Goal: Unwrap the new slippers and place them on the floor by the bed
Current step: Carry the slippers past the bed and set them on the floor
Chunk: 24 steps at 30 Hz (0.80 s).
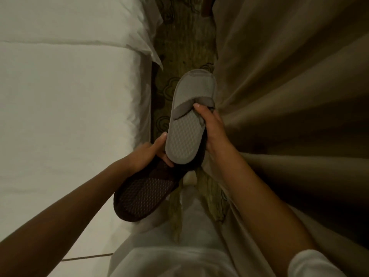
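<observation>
I hold two slippers in the narrow gap between bed and curtain. A grey slipper [188,124] points away from me, insole up, with its darker strap across the middle. My right hand [212,126] grips its right side, thumb on the strap. A second slipper [145,193] shows its dark brown dotted sole and angles down toward my left. My left hand [151,154] holds its upper end, fingers touching the grey slipper's heel. No wrapping shows on either slipper.
The bed [65,108] with white bedding fills the left. A crumpled clear plastic sheet [153,47] hangs off its far edge. Beige curtains [289,80] fill the right. A strip of patterned carpet [185,47] runs between them. My white-clothed legs are below.
</observation>
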{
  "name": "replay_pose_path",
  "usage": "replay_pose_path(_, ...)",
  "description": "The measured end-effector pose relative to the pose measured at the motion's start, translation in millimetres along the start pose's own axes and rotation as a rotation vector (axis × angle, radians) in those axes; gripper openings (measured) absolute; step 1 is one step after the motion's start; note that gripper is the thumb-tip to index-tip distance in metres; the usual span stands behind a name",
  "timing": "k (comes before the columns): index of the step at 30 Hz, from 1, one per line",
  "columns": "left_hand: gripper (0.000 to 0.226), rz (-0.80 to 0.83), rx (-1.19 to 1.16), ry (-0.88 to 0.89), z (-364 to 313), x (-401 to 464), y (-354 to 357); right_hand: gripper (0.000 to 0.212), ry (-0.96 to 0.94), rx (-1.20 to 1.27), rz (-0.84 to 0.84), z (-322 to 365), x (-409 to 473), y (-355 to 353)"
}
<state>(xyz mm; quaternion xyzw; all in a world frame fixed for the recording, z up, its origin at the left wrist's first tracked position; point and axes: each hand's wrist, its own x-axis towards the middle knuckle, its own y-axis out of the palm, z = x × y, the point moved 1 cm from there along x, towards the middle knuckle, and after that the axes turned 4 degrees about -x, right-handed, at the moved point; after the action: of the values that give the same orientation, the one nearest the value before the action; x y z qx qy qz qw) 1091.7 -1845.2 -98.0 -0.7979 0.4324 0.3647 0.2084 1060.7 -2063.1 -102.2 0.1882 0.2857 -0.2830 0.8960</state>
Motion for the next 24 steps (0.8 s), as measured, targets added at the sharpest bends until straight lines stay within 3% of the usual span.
replay_pose_path(3, 0.109, 0.027, 0.01, 0.028, -4.6, 13.7, 3.5, 0.072, -0.008, 0.018, -0.019, 6.3, 32.8, -8.1)
replay_pose_path(6, 0.106, -0.013, -0.066, 0.053, -5.6, 25.8, 7.7, 0.062, 0.004, -0.062, 0.035, 5.5, 58.1, -15.7)
replay_pose_path(11, 0.085, -0.074, -0.019, 0.124, -7.4, 43.1, 16.4, 0.056, 0.032, -0.258, 0.079, 1.5, 75.2, -19.8)
replay_pose_path(15, 0.065, -0.114, -0.048, 0.15, -9.5, 51.8, 25.7, 0.043, 0.08, -0.244, 0.122, 6.0, 74.1, -12.0)
replay_pose_path(19, 0.061, -0.116, -0.167, 0.119, -6.7, 43.8, 15.6, 0.057, 0.1, -0.24, 0.141, 10.1, 70.3, -1.7)
replay_pose_path(24, 0.053, -0.056, -0.135, 0.134, -9.0, 30.4, 5.1, 0.061, 0.201, 0.111, 0.17, 10.2, 65.0, -3.5)
